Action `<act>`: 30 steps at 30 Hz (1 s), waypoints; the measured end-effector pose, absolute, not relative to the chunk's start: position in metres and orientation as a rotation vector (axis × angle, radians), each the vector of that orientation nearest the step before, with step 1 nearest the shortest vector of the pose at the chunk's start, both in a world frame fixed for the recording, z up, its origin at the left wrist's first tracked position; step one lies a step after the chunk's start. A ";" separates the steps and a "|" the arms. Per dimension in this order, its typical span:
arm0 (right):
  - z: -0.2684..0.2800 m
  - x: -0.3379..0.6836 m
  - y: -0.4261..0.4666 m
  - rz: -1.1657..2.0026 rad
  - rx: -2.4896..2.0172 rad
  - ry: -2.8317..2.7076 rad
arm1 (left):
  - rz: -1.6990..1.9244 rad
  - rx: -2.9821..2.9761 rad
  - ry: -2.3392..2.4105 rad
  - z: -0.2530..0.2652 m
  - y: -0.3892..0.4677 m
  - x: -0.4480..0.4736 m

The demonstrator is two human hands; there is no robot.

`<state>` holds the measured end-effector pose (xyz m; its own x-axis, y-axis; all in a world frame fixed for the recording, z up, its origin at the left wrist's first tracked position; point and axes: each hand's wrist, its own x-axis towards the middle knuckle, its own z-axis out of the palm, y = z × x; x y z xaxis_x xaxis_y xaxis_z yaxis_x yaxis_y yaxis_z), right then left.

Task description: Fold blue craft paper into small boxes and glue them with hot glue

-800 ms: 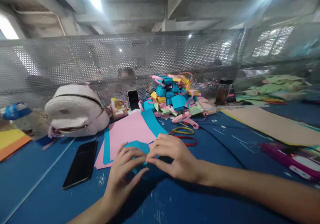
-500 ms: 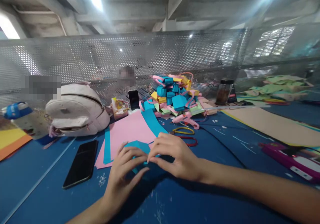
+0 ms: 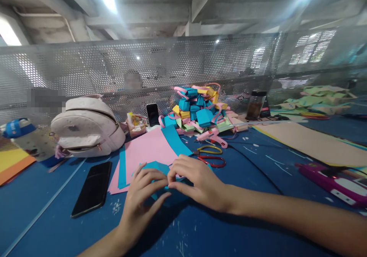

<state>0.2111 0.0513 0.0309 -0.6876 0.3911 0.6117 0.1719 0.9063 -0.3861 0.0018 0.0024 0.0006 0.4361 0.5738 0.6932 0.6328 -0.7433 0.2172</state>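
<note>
A folded piece of blue paper (image 3: 157, 167) is between my hands, low over the table, and much of it is hidden by my fingers. My left hand (image 3: 143, 192) curls round its left side, with the thumb apart below. From the right, my right hand (image 3: 197, 182) pinches the paper's edge between thumb and forefinger. Pink paper sheets (image 3: 146, 146) with blue strips along them lie just beyond. Scissors (image 3: 211, 161) with one yellow and one red handle rest past my right hand, near a pink glue gun (image 3: 212, 136).
A pile of blue, yellow and pink paper boxes (image 3: 197, 108) stands at the back, before a perforated metal screen (image 3: 172, 58). To the left are a black phone (image 3: 92, 188), a white backpack (image 3: 88, 127) and a bottle (image 3: 31, 140). A purple power strip (image 3: 329, 182) lies right.
My right hand's fingers have dipped slightly and closed in on the paper. A bit of blue paper now shows beyond that hand. My left hand stays almost still.
</note>
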 end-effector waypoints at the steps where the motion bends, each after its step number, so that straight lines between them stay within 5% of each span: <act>1: 0.031 0.211 0.052 0.380 -0.400 -2.337 | -1.204 -2.599 -1.097 0.001 0.002 0.002; 30: 0.035 0.213 0.051 0.226 -0.328 -2.419 | -1.268 -2.612 -1.161 0.004 -0.001 0.004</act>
<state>0.2130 0.0511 0.0347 -0.7397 0.2926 0.6059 0.1753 0.9532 -0.2464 0.0040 -0.0005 0.0039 0.3954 0.6146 0.6826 0.6262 -0.7240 0.2892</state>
